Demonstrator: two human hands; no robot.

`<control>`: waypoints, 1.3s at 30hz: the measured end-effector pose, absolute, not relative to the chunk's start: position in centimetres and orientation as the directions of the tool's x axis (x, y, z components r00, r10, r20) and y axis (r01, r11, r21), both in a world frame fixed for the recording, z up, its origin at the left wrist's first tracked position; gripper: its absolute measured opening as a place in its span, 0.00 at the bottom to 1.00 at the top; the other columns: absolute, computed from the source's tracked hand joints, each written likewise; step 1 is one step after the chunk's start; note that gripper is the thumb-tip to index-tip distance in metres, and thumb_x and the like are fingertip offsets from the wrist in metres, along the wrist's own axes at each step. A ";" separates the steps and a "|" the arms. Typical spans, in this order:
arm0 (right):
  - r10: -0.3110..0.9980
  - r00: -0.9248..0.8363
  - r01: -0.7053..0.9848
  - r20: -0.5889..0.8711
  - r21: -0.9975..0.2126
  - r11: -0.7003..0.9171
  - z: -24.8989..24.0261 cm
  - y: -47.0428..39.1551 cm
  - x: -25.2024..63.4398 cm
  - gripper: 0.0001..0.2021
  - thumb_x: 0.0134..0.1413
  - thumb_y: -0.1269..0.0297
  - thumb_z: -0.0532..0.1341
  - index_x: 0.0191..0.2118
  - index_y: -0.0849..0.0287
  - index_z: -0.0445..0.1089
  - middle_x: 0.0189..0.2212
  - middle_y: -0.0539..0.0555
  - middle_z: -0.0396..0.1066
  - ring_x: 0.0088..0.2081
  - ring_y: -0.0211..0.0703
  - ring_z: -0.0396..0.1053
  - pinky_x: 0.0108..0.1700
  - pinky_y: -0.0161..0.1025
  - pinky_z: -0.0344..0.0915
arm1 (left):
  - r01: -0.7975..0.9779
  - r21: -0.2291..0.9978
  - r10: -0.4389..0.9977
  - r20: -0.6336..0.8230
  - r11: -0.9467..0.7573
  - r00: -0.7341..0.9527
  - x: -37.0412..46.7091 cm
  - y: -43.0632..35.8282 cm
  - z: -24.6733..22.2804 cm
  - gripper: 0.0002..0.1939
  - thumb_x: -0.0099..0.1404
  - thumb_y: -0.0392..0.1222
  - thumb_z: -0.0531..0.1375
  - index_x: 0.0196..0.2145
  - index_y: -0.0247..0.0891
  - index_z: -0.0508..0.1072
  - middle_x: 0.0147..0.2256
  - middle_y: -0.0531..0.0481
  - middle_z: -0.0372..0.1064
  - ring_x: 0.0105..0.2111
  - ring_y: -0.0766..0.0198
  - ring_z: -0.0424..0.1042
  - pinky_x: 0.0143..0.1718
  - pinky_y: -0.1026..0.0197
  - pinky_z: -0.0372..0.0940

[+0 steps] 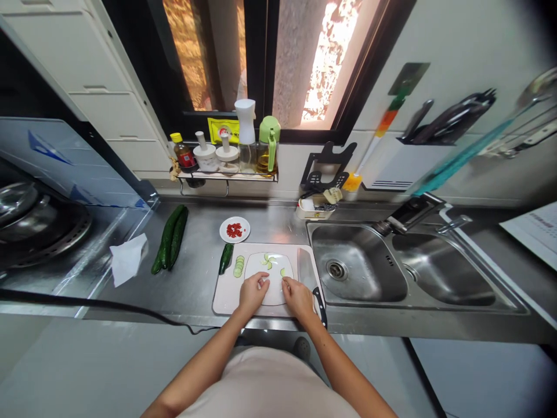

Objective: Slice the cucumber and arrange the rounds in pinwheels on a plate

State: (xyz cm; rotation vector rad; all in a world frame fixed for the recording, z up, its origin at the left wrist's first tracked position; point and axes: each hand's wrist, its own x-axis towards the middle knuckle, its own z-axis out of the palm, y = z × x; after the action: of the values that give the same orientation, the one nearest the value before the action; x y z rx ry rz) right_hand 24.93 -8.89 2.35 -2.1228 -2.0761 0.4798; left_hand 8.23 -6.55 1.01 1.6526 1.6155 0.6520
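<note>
2 whole cukes (pixel 170 238) on surface (pixel 200 284); cut cuke (pixel 225 258) at board's (pixel 225 297) L edge, slices (pixel 239 266) beside. L hand (pixel 253 294) over plate (pixel 275 295), grip released. R hand's (pixel 298 297) grip pinching cuke slice (pixel 282 271) at plate. Knife (pixel 306 267) on R side of board.

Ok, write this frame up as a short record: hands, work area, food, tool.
Left hand: over the white plate, fingers curled
Right hand: fingertips at a cucumber slice; grip unclear
Work area: plate on the cutting board, left of the sink
Food: overlapping slices left of plate; two whole cucumbers on counter
Tool: knife at board's right side
</note>
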 end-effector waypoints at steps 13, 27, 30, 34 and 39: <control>0.980 -0.139 0.927 -0.139 -0.367 0.079 2.7 -9.8 22.4 0.16 0.63 0.60 0.47 0.45 0.52 0.71 0.39 0.51 0.75 0.40 0.39 0.70 0.36 0.32 0.55 | 0.736 0.601 0.949 -0.165 0.313 -0.268 0.4 -6.0 -1.0 0.13 0.62 0.43 0.56 0.44 0.44 0.74 0.28 0.52 0.72 0.31 0.63 0.70 0.32 0.66 0.56; 0.942 -0.297 0.893 -0.157 -0.394 0.216 2.7 -10.6 20.1 0.17 0.63 0.60 0.47 0.47 0.53 0.71 0.40 0.54 0.75 0.43 0.39 0.69 0.42 0.31 0.58 | 0.783 0.458 0.906 -0.257 0.420 -0.335 1.1 -4.6 -1.4 0.17 0.62 0.51 0.57 0.46 0.42 0.71 0.33 0.47 0.74 0.37 0.55 0.73 0.36 0.61 0.60; 0.946 -0.291 0.895 -0.146 -0.391 0.215 2.5 -10.7 20.4 0.17 0.63 0.60 0.47 0.47 0.52 0.71 0.40 0.54 0.75 0.43 0.39 0.69 0.42 0.31 0.58 | 0.783 0.457 0.906 -0.257 0.422 -0.338 1.4 -4.5 -1.4 0.14 0.62 0.48 0.57 0.44 0.42 0.70 0.34 0.48 0.74 0.37 0.56 0.73 0.35 0.62 0.59; 0.947 -0.275 0.895 -0.164 -0.404 0.190 2.6 -10.7 20.7 0.17 0.63 0.60 0.46 0.47 0.53 0.71 0.40 0.54 0.75 0.43 0.39 0.69 0.42 0.32 0.58 | 0.785 0.477 0.919 -0.176 0.394 -0.354 1.8 -4.5 -1.5 0.09 0.62 0.44 0.58 0.40 0.42 0.70 0.38 0.48 0.72 0.37 0.59 0.72 0.34 0.63 0.57; 0.950 -0.264 0.893 -0.165 -0.413 0.176 2.7 -10.7 21.0 0.17 0.62 0.60 0.47 0.47 0.52 0.71 0.40 0.54 0.75 0.43 0.39 0.70 0.42 0.32 0.59 | 0.740 0.554 0.921 -0.156 0.381 -0.357 2.0 -4.5 -1.6 0.04 0.61 0.40 0.58 0.36 0.41 0.70 0.36 0.50 0.73 0.36 0.62 0.71 0.34 0.65 0.57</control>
State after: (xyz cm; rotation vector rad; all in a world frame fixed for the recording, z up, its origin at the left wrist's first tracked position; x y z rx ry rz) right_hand 20.96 -10.73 2.70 -1.8205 -2.3063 0.6614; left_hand 2.04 -4.50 -1.57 1.4309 2.2026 0.5484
